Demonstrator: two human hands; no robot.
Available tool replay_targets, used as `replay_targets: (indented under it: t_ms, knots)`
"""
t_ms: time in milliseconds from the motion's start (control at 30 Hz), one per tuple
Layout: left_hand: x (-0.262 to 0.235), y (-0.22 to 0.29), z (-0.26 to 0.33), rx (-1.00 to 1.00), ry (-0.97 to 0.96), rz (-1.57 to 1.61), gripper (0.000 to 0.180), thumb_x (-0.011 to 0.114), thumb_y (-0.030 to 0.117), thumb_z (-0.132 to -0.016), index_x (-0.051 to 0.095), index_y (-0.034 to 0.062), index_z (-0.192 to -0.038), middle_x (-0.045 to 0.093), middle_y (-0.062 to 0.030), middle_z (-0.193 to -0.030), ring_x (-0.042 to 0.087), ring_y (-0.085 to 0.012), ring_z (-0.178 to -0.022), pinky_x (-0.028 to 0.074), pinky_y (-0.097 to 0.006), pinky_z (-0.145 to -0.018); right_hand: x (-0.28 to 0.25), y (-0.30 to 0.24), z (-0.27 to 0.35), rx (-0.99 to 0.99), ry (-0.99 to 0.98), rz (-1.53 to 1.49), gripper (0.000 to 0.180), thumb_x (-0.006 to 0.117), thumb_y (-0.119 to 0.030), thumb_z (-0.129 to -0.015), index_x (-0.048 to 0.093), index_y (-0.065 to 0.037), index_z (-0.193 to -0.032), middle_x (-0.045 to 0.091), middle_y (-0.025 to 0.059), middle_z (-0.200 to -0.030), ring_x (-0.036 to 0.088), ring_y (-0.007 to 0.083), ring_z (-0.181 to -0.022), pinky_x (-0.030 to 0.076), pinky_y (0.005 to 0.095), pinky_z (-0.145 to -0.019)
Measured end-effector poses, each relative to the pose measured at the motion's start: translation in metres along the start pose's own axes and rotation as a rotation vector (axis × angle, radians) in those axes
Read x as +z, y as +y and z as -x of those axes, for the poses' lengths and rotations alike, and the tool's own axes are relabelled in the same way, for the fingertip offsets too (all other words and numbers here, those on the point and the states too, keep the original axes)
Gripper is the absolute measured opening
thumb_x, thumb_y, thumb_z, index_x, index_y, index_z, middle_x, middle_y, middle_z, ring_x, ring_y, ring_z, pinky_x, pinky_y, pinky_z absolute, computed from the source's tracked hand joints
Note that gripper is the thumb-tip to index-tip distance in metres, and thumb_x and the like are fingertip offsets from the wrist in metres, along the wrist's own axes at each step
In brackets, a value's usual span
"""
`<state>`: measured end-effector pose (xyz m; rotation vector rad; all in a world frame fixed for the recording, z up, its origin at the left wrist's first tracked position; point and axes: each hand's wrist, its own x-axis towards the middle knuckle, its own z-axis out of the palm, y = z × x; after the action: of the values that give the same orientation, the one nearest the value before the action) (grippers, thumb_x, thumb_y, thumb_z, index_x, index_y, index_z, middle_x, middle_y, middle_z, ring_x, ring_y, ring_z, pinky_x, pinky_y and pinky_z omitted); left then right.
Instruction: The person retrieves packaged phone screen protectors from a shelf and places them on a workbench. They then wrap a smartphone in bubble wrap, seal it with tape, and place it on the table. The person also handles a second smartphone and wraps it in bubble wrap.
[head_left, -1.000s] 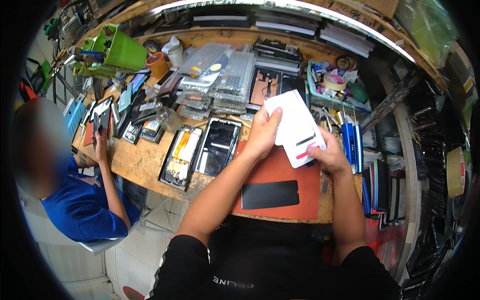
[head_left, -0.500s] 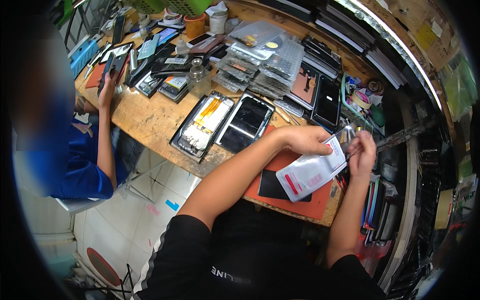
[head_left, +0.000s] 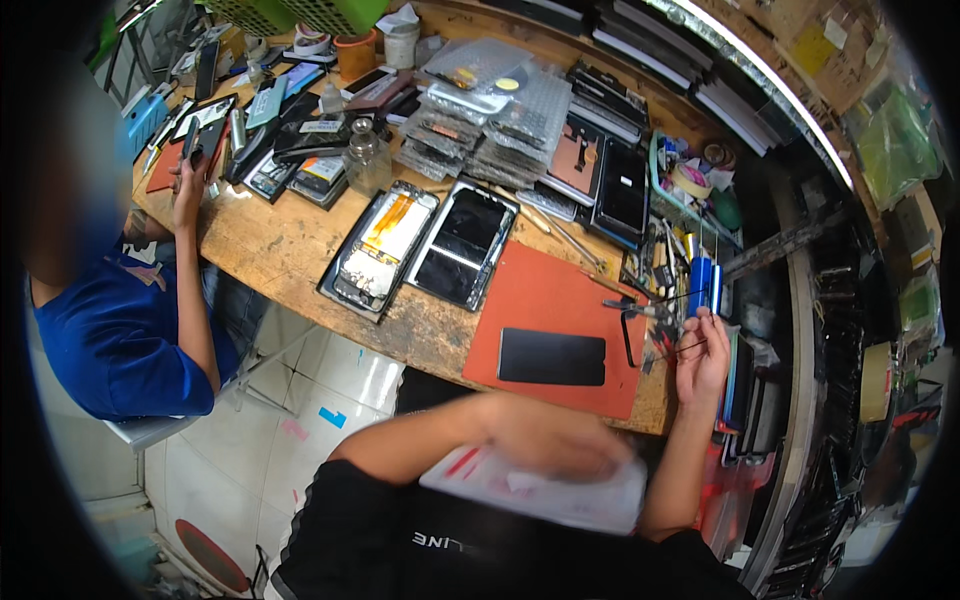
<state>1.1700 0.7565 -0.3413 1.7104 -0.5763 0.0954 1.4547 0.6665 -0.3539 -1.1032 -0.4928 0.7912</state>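
Note:
My left hand, smeared by motion, is low in front of my chest. It is closed on a clear-and-white plastic pouch with red print; its fingers are blurred. By the right edge of the bench, my right hand is raised with its fingers curled. A thin dark piece shows at those fingers, too small to name. Between the hands, a black phone-sized panel lies flat on an orange-red mat. Just beyond my right fingers are blue cylinders and pliers-like tools.
Left of the mat lie an opened phone and a cracked phone screen. Behind them are a glass bottle, stacked bubble-wrap packets and a teal basket. At the left, a person in blue holds a phone.
My left hand has drawn the pouch down and toward me, off the mat, uncovering the black panel. My right hand has come apart from the pouch and sits lower. The view has shifted slightly.

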Motion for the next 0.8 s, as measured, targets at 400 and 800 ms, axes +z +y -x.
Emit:
replay_targets:
  t_ms: [400, 800]
  knots:
    - [-0.007, -0.192, 0.411, -1.047, 2.126, -0.372, 0.041, 0.063, 0.020, -0.091, 0.061, -0.0040, -0.124, 0.067, -0.0145, -0.119, 0.063, -0.0286, -0.105, 0.049, -0.040, -0.094, 0.030, 0.039, 0.013, 0.215, -0.167, 0.102, 0.040, 0.061, -0.005, -0.095, 0.046, 0.006, -0.131, 0.069, 0.0179, -0.094, 0.068, 0.0187, -0.068, 0.054, 0.0235, -0.057]
    - [-0.024, -0.220, 0.394, -1.104, 2.076, -0.590, 0.036, 0.063, 0.017, -0.090, 0.062, -0.0044, -0.119, 0.068, -0.0185, -0.115, 0.063, -0.0339, -0.108, 0.048, -0.042, -0.095, 0.014, 0.011, 0.040, 0.073, 0.048, 0.554, 0.051, 0.065, -0.006, -0.094, 0.040, 0.005, -0.138, 0.068, 0.0089, -0.090, 0.062, 0.0091, -0.065, 0.048, 0.0204, -0.053]
